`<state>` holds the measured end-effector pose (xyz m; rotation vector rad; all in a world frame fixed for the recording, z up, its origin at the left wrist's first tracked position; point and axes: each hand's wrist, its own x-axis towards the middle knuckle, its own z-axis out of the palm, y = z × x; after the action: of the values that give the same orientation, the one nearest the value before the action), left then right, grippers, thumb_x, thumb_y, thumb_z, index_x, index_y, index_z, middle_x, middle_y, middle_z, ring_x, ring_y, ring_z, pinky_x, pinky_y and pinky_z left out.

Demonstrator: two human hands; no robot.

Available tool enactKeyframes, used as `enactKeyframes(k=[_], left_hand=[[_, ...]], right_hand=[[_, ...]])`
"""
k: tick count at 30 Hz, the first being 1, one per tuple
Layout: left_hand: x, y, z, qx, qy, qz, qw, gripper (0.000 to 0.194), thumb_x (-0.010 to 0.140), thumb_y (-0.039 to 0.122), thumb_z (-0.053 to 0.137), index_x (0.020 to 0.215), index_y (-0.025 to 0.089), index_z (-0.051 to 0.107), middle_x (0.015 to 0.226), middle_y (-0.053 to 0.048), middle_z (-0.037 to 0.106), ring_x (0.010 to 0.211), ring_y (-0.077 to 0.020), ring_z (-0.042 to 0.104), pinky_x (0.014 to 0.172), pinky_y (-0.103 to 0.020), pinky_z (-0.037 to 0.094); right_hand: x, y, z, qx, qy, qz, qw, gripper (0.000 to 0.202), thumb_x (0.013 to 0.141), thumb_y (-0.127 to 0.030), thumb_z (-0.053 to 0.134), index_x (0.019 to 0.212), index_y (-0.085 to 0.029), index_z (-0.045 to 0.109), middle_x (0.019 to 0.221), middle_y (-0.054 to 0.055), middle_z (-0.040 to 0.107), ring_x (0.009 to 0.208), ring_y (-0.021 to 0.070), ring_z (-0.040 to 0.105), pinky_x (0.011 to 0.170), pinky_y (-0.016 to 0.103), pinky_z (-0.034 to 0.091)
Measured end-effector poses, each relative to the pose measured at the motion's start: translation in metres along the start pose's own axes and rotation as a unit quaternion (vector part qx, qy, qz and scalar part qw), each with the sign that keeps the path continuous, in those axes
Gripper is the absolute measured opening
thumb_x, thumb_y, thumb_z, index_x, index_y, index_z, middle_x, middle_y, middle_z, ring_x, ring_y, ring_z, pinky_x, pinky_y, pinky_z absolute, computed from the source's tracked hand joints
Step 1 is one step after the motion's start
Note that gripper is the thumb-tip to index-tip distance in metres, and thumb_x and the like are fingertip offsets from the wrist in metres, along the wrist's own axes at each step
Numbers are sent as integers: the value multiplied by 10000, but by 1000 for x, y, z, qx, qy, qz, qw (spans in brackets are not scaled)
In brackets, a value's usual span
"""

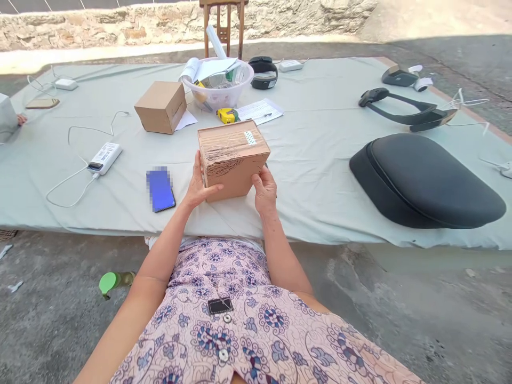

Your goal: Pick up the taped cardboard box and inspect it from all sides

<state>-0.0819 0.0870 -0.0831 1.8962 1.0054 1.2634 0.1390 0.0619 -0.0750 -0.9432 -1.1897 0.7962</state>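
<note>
A brown cardboard box [232, 181] is tilted at the near edge of the table, between my two hands. Dark scribbled lines run along its upper edge and front, and a small patterned sticker lies on top. My left hand [197, 185] grips the left side, thumb across the front face. At the right edge my right hand [265, 191] is closed, thumb against the front corner; its other fingers are mostly hidden. A thin dark bit shows beside that hand, too small to name. Left of the box lies a phone [162, 189] with a blue screen.
Behind stand another cardboard box [160, 106] and a basin [220, 96] of papers and bottles. A yellow tape measure [227, 115] and a written sheet [262, 111] lie nearby. A power bank [106, 157] sits left, a black cushion [428, 178] right. Someone's fingers [21, 119] show far left.
</note>
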Motion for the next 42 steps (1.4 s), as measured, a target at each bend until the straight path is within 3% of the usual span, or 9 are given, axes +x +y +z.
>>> enactKeyframes(k=[3,6,10,16,21,28,31,36,42], left_hand=[[-14,-15,3,33,-20,-20,999,1375,640,703,779,1590,294,-127,1684,-157,128,1531,-364,238,1227,-529,256],[-20,-25,2,106,-35,-18,994,1434,570,708,814,1603,241,-64,1667,-198,165,1525,-402,229,1225,-564,232],[-21,-29,0,175,-41,-9,984,1469,533,701,833,1602,187,-33,1647,-242,189,1517,-431,227,1210,-585,239],[-27,-23,3,183,-26,-20,983,1442,565,643,846,1596,178,-48,1613,-251,276,1460,-426,349,1165,-559,326],[-30,-18,2,168,-22,-31,985,1446,549,624,860,1600,185,-31,1599,-238,318,1420,-430,409,1131,-552,373],[-30,-8,-1,139,-44,-10,989,1387,569,655,834,1607,214,28,1603,-191,350,1425,-404,424,1151,-543,378],[-32,-6,-1,94,-56,-4,994,1374,560,684,831,1609,245,58,1637,-177,287,1477,-406,343,1195,-571,313],[-21,6,-2,-14,-15,1,1000,1289,673,705,758,1590,376,-86,1701,-110,97,1569,-358,91,1242,-613,163],[17,41,-3,-56,0,53,997,1072,817,630,666,1594,396,-34,1702,-39,138,1547,-325,222,1245,-544,243]], right_hand=[[-16,16,-17,-62,-58,61,995,515,803,-491,631,1230,-203,635,1243,104,701,1125,256,651,999,428,520],[-26,20,-27,-247,-111,72,960,342,814,-359,578,1097,-187,667,1043,96,738,950,250,660,923,456,526],[-31,17,-21,-375,-96,35,922,196,831,-281,510,957,-195,633,922,86,711,858,245,613,882,460,517],[-27,-6,-19,-321,-58,62,943,432,870,-285,446,1280,-184,542,1101,119,694,911,222,652,842,413,543],[-18,-48,-19,-306,60,-62,948,512,908,-400,518,1394,-255,450,1349,127,576,1219,252,592,969,445,513],[-11,-80,6,-346,17,-163,924,866,854,-555,633,1549,-347,161,1561,136,319,1454,343,356,1076,625,421],[-5,-80,17,-366,6,-182,913,789,845,-562,648,1504,-318,288,1524,143,339,1463,342,331,1139,624,362],[-2,-76,20,-354,-1,-174,919,617,862,-525,637,1392,-269,453,1478,153,357,1463,345,328,1166,593,345],[-8,-75,21,-374,10,-189,908,542,890,-469,613,1368,-265,458,1486,162,357,1466,339,335,1162,592,356]])
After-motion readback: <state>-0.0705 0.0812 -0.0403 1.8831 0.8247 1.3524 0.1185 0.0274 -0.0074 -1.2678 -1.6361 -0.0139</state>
